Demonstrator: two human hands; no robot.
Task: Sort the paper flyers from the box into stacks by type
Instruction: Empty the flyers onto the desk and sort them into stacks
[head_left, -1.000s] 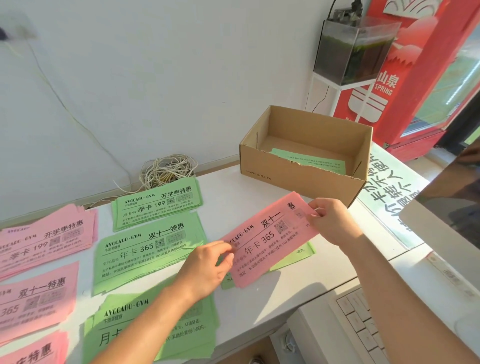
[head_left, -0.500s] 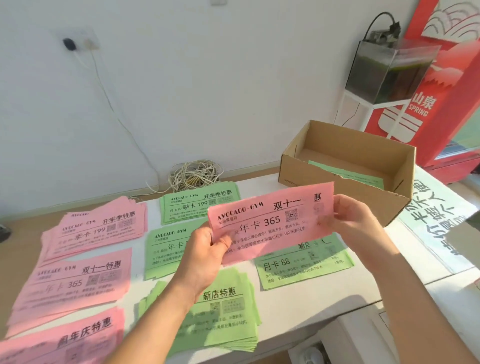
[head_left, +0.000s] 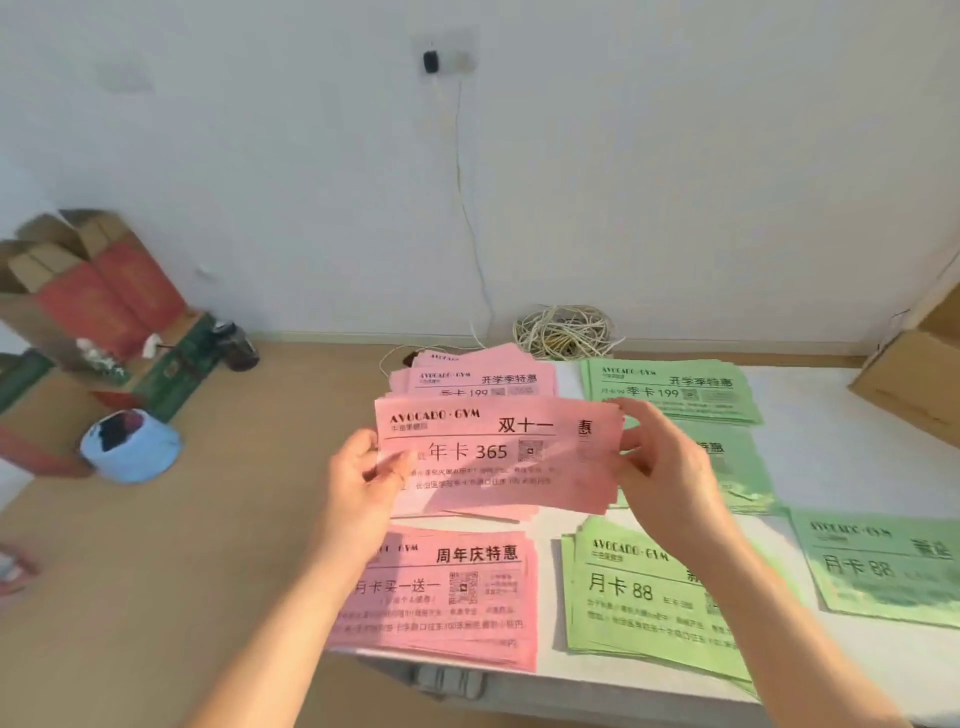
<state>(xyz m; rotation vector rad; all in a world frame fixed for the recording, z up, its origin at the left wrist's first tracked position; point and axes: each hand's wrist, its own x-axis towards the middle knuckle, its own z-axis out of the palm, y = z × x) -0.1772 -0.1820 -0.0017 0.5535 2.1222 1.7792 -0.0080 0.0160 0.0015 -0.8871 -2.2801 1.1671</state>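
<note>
A pink "年卡 365" flyer (head_left: 493, 457) is held in the air, my left hand (head_left: 358, 483) pinching its left end and my right hand (head_left: 660, 467) pinching its right end. Directly beneath it lies a pink stack, mostly hidden. Behind it is a pink "季卡 199" stack (head_left: 478, 382), in front a pink "周年庆特惠" stack (head_left: 441, 597). Green stacks lie to the right: "季卡 199" (head_left: 670, 389), a middle one (head_left: 737, 467) partly hidden by my right hand, and "月卡 88" (head_left: 639, 592). A single green "月卡 88" flyer (head_left: 883, 566) lies far right. The cardboard box (head_left: 914, 384) shows at the right edge.
A coil of white cable (head_left: 563, 330) lies against the wall behind the stacks. On the floor at left are a blue-white bowl (head_left: 132, 447), a dark jar (head_left: 236, 345) and red-and-green cartons (head_left: 104, 301). The white table's front edge (head_left: 571, 691) runs below the stacks.
The view has swung left, away from the box. Both hands have carried the pink flyer leftward, from over the green stacks to above the pink stacks.
</note>
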